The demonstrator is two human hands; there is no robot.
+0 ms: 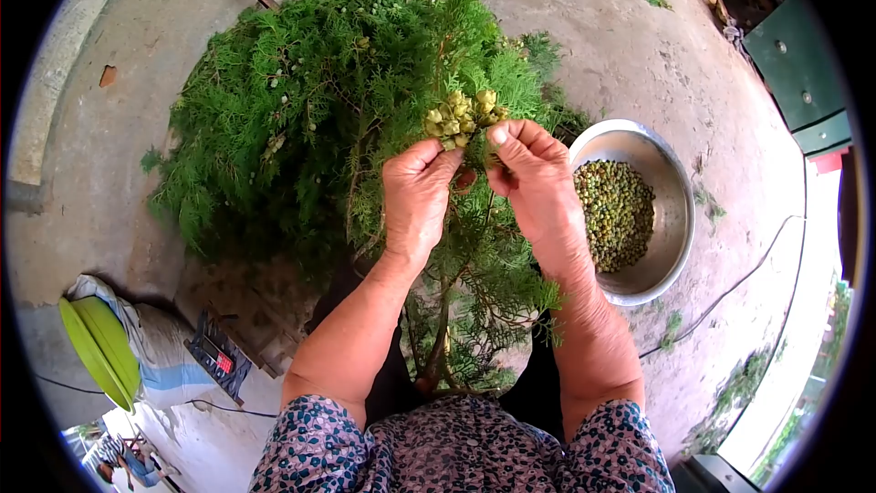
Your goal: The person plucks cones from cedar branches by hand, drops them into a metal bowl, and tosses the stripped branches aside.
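In the head view, a cluster of yellow-green, knobbly conifer cones point(456, 117) sits on a leafy conifer branch point(461, 18) in front of me. My left hand point(420, 196) is closed just under the cluster, thumb and fingers pinched at its base. From the right, my right hand point(537, 173) pinches at the cluster's right end with thumb and forefinger; the exact contact is partly hidden by the fingers. The branch's stem runs down between my forearms toward my lap. Beside my right wrist stands a metal basin point(671, 260) holding many small green and brown seeds or cones point(616, 215).
A large heap of cut conifer branches point(274, 110) lies on the concrete floor point(602, 27) ahead and left. A lime-green basin point(96, 351) leans by a sack point(169, 356) at lower left. A cable point(721, 297) crosses the floor at right, below green drawers point(794, 64).
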